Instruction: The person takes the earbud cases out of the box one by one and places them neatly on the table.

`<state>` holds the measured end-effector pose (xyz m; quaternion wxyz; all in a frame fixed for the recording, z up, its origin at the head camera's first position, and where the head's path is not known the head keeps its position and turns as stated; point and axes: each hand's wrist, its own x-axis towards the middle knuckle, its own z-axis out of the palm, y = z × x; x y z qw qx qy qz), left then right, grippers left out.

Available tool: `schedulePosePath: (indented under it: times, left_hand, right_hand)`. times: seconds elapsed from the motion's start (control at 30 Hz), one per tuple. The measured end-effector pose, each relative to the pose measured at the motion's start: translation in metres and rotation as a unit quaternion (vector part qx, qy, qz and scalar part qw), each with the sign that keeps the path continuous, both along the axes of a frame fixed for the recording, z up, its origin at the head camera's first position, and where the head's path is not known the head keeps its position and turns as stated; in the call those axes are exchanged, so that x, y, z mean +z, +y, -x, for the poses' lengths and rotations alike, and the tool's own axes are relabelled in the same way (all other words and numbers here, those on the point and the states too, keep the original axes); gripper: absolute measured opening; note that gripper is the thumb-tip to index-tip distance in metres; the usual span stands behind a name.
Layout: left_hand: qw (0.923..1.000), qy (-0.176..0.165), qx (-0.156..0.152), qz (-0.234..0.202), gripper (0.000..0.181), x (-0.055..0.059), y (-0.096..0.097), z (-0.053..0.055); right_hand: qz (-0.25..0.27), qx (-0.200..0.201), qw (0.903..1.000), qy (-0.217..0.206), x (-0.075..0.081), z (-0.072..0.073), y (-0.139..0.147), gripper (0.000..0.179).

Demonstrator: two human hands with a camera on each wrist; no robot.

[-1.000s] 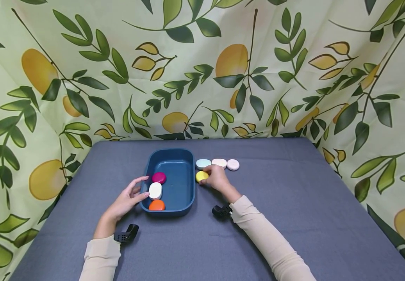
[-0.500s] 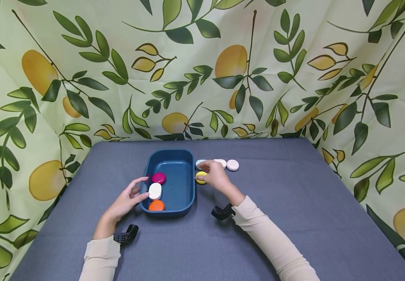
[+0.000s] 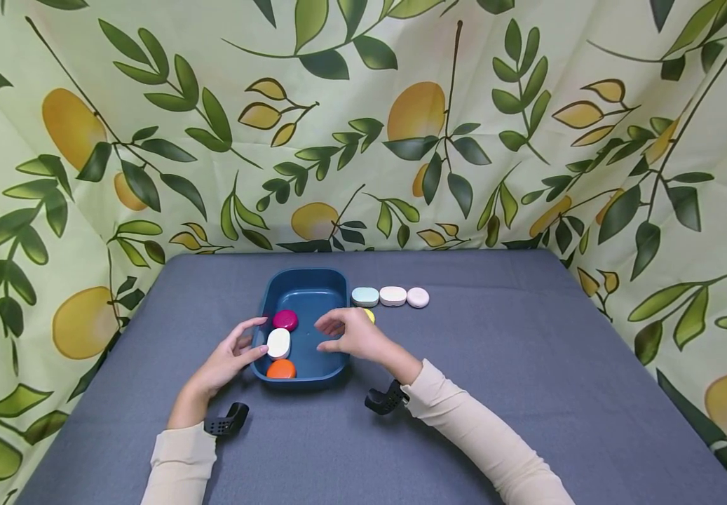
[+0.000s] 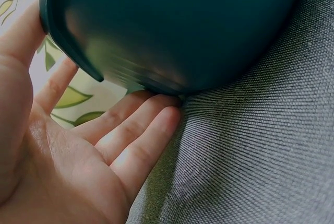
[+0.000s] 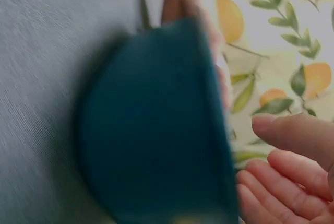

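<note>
grey cloth (image 3: 502, 337) spans the lower frame; left hand (image 3: 226, 362), fingers spread, touches blue bin (image 3: 303, 383), probably steadying it; right hand (image 3: 363, 335), empty, fingers parted, hovers over it.

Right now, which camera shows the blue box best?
The head view: it shows inside the blue box, though the right hand covers part. The left wrist view shows part of its outside, close up; the right wrist view shows its outside too, but blurred.

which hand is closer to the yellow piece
The right. In the head view, the right hand partly hides the yellow piece; the left hand is across the blue bin, at its left wall.
</note>
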<state>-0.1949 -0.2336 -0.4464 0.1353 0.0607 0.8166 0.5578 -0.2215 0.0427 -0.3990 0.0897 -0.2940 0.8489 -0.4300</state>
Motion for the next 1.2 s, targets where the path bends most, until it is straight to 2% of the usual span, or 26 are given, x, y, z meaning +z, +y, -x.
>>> schedulePosePath:
  times: [0.2,0.33,0.6,0.83,1.2]
  left_hand:
    - [1.0,-0.005,-0.002,-0.006,0.063,0.001,0.001,0.0]
    - [0.9999,-0.001,-0.006,-0.01,0.062,0.001,0.001,0.0]
    - [0.9999,0.004,-0.007,-0.008,0.062,0.001,-0.001,0.0]
    - [0.9998,0.01,-0.011,-0.01,0.062,0.0,-0.001,0.0]
    - [0.9998,0.015,-0.01,-0.009,0.061,0.0,-0.002,-0.001]
  right_hand:
    - [-0.056,0.078,0.9953,0.007,-0.009,-0.008,-0.021,0.037]
    - [-0.093,0.106,0.99,0.01,-0.011,-0.012,-0.035,0.035]
    - [-0.121,0.114,0.9859,0.021,-0.016,-0.007,-0.055,0.034]
    - [-0.144,0.098,0.9845,0.02,-0.02,-0.005,-0.067,0.035]
    - [-0.187,0.092,0.9778,0.019,-0.02,-0.005,-0.075,0.035]
